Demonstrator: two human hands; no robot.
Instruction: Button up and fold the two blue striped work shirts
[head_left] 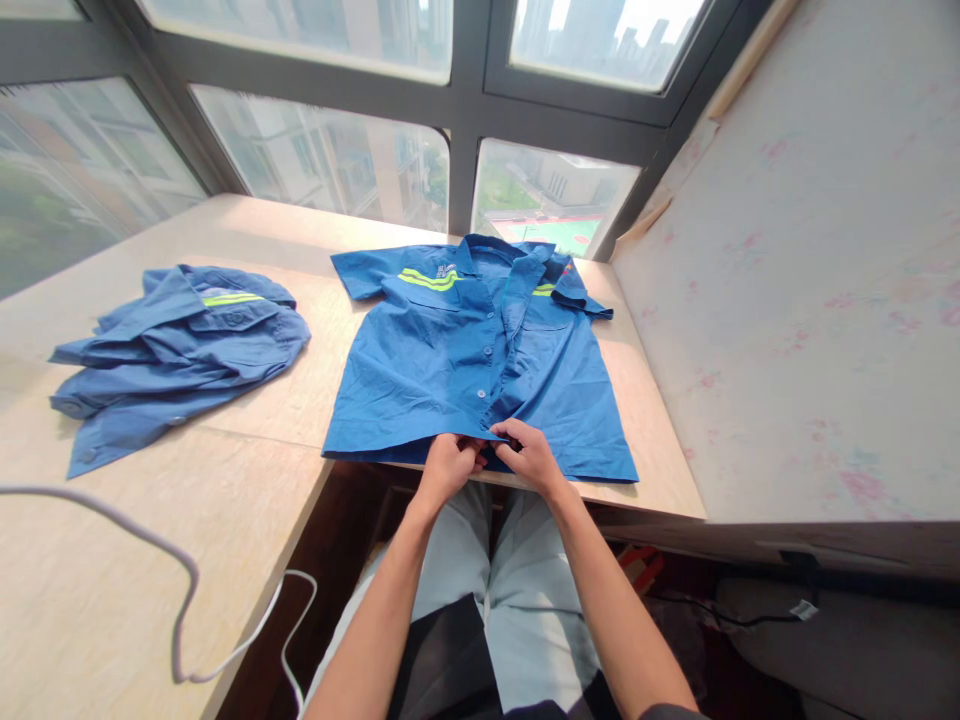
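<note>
A blue short-sleeved work shirt (420, 370) lies spread on the wooden table, its collar toward the window and its hem at the table's front edge. Yellow-green reflective stripes cross its chest. Buttons run down the middle, and the right part of the front is folded and loose. At the bottom of the button front, my left hand (452, 462) has its fingers closed on the hem. Close beside it, my right hand (526, 452) pinches the hem's edge with thumb and forefinger. The fingertips of both hands are partly hidden by cloth.
A second blue shirt (187, 340) lies crumpled on the left of the wooden table (300, 405). A cable (184, 570) curves over the table's near left. Windows stand behind, and a flowered wall (787, 300) bounds the right side.
</note>
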